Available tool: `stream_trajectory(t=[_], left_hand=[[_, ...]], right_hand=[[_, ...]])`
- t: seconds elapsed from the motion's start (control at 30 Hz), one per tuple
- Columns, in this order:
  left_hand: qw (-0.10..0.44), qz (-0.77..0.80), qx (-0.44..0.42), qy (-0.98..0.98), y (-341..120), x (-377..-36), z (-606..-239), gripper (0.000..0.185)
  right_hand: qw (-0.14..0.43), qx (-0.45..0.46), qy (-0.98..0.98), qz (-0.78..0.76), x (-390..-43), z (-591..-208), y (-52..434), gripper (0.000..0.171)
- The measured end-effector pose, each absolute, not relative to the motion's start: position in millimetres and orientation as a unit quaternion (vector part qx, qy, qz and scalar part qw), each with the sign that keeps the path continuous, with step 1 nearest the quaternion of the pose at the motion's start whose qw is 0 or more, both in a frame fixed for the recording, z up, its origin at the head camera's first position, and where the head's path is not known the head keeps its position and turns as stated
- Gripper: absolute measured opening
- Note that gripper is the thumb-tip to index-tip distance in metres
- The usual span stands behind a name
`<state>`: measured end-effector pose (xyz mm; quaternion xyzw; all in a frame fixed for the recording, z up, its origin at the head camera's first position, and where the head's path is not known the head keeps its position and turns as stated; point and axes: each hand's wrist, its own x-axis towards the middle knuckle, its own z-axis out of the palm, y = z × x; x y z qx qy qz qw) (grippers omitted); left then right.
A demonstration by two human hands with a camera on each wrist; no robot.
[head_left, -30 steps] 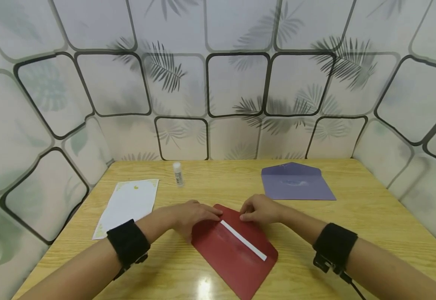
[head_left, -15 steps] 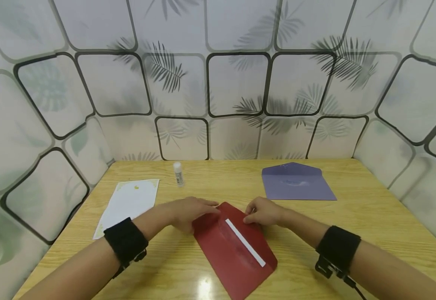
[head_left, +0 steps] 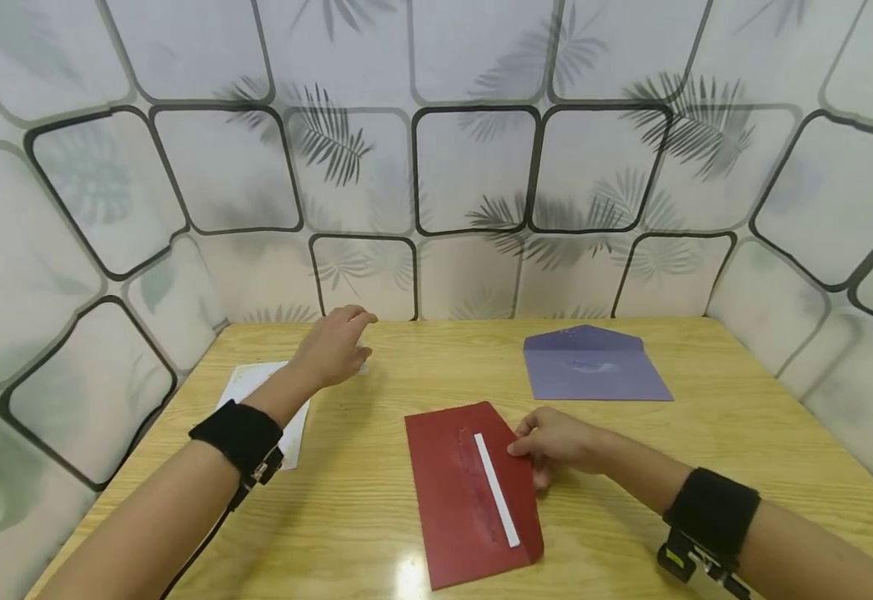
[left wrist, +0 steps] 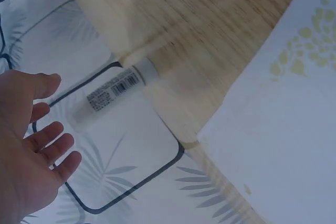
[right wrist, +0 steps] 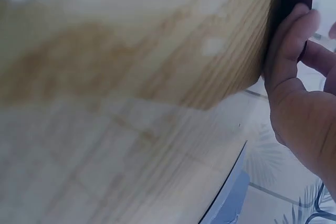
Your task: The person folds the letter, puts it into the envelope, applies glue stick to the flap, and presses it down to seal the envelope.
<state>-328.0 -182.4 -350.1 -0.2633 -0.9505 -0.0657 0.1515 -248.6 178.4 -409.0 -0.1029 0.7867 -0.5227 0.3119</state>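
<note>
My right hand (head_left: 559, 442) pinches the flap edge of a red envelope (head_left: 447, 500), whose front shows a white strip (head_left: 496, 490). In the right wrist view, the fingers (right wrist: 294, 40) grip the envelope's dark red edge. Over at the back left, my left hand (head_left: 334, 343) reaches out with fingers spread and nothing in them. A glue stick (left wrist: 115, 90) with a white cap stands just beyond those fingers in the left wrist view; in the head view the hand mostly hides it.
A white sheet of paper (head_left: 248, 379) with a yellowish leaf print lies at the left, partly behind the left forearm. A purple envelope (head_left: 594, 375) with its flap up lies at the back right of the wooden table (head_left: 361, 517). Patterned cloth walls enclose the table.
My left hand has let go of the red envelope and moved up and left to the glue stick. The right hand has shifted slightly right and nearer, and the envelope has turned more upright.
</note>
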Motion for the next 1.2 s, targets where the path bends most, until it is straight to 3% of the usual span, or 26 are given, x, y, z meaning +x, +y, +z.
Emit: stream_trajectory(t=[0.3, 0.47, 0.6, 0.8, 1.03, 1.2], left_hand=[[0.066, -0.107, -0.226, -0.966, -195.5, -341.7, -357.9, 0.047], [0.061, -0.121, -0.237, -0.962, -197.7, -342.1, -357.2, 0.03], [0.068, -0.139, -0.239, -0.958, -198.1, -338.9, -355.1, 0.027], [0.105, -0.189, -0.258, -0.942, -189.5, -324.2, -350.2, 0.026], [0.15, -0.245, -0.302, -0.909, -161.7, -290.8, -336.3, 0.022], [0.139, -0.318, -0.317, -0.882, -137.4, -264.8, -331.0, 0.02]], right_hand=[[0.35, -0.106, 0.766, -0.528, -238.0, -411.7, 181.5, 0.024], [0.356, -0.11, 0.768, -0.521, -239.0, -406.3, 180.5, 0.027], [0.331, -0.111, 0.804, -0.481, -241.0, -400.4, 180.4, 0.036], [0.208, -0.117, 0.901, -0.362, -244.9, -382.7, 175.0, 0.05], [0.074, -0.15, 0.945, -0.281, -249.5, -362.0, 163.4, 0.036], [-0.082, -0.247, 0.939, -0.226, -246.6, -356.1, 150.1, 0.021]])
